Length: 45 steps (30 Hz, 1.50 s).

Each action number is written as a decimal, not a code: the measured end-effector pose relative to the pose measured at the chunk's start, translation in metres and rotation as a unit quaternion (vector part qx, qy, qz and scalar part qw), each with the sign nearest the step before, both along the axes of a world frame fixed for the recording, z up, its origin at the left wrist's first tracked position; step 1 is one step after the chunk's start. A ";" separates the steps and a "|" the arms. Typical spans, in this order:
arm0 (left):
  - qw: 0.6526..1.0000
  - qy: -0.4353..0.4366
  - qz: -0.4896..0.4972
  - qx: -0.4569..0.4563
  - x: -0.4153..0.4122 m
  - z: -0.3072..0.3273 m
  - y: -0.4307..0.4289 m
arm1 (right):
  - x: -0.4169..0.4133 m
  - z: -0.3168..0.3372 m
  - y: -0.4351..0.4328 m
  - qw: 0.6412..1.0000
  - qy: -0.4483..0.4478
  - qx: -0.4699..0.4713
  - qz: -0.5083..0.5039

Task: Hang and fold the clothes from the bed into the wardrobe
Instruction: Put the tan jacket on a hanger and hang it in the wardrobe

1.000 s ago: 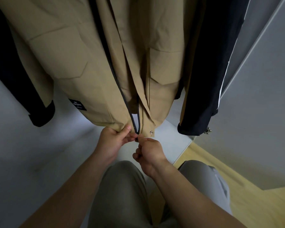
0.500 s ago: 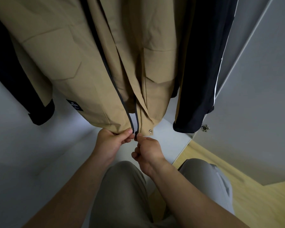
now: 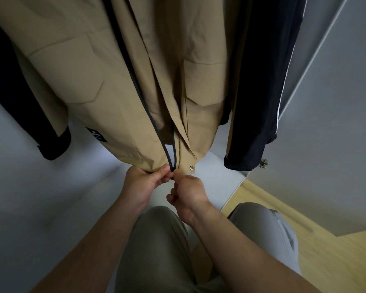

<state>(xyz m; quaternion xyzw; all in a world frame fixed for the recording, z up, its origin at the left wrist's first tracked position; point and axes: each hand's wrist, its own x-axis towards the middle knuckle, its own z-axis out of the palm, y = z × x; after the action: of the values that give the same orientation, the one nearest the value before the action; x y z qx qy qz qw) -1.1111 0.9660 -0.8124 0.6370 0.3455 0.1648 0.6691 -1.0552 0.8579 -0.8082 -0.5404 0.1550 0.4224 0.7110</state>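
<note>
A tan jacket [image 3: 106, 81] hangs in the wardrobe, its front open along a dark zipper [image 3: 169, 153]. My left hand [image 3: 145, 182] pinches the bottom hem of the jacket's left panel beside the zipper end. My right hand [image 3: 187, 192] pinches the bottom of the right panel's zipper, just under a metal snap [image 3: 191, 167]. The two hands touch at the fingertips. The hanger and rail are out of view above.
A black garment with a white stripe [image 3: 260, 92] hangs right of the jacket; another black garment [image 3: 13, 92] hangs at the left. The white wardrobe floor [image 3: 61, 197] lies below, the open white door [image 3: 330, 144] stands at the right, wooden flooring [image 3: 336, 261] beyond.
Both hands have stayed at the jacket's bottom hem, shifting slightly left with the view and drawing closer together at the zipper ends.
</note>
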 end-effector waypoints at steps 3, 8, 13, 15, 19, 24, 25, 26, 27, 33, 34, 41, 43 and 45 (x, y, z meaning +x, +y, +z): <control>0.997 0.042 -0.010 0.070 -0.003 0.001 0.002 | 0.001 0.002 0.000 1.000 0.003 -0.003 0.003; 0.979 0.101 -0.006 0.177 -0.002 -0.002 0.009 | 0.000 0.005 0.000 1.000 0.012 -0.007 0.006; 0.958 0.135 -0.040 0.251 -0.005 -0.003 0.013 | 0.003 0.007 0.002 1.000 0.007 -0.024 0.013; 0.949 0.144 -0.049 0.276 -0.004 -0.002 0.013 | 0.005 0.008 0.003 0.999 0.010 -0.030 0.016; 0.934 0.115 -0.103 0.323 -0.002 0.005 0.017 | 0.008 0.010 0.006 0.999 0.019 -0.029 0.017; 0.945 0.102 -0.137 0.279 -0.001 0.010 0.029 | 0.006 0.014 0.010 0.999 0.032 -0.011 0.016; 0.948 0.104 -0.142 0.267 -0.001 0.009 0.031 | 0.005 0.014 0.009 0.999 0.030 -0.012 0.020; 0.949 0.108 -0.146 0.258 -0.002 0.009 0.032 | 0.005 0.014 0.008 0.999 0.026 -0.014 0.025; 0.951 0.111 -0.147 0.250 -0.003 0.009 0.032 | 0.005 0.014 0.007 0.999 0.022 -0.017 0.028; 0.938 0.132 -0.161 0.276 -0.003 0.005 0.026 | 0.008 0.016 0.005 0.998 -0.005 -0.024 0.053; 0.936 0.134 -0.164 0.281 -0.003 0.004 0.026 | 0.009 0.017 0.006 0.998 -0.015 -0.028 0.063; 0.954 0.123 -0.123 0.244 -0.016 -0.010 0.029 | 0.021 -0.004 0.001 0.808 -0.439 -0.226 0.321; 0.958 0.134 -0.090 0.236 -0.020 -0.015 0.034 | 0.025 -0.012 0.000 0.693 -0.532 -0.271 0.404; 0.955 0.143 -0.082 0.245 -0.021 -0.016 0.042 | 0.027 -0.017 -0.001 0.650 -0.548 -0.272 0.451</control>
<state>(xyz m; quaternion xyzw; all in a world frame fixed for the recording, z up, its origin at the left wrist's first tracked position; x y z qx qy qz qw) -1.1318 1.0080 -0.8282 0.8245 0.3336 0.0963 0.4468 -1.0279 0.8574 -0.8253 -0.8461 -0.4176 0.2569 0.2092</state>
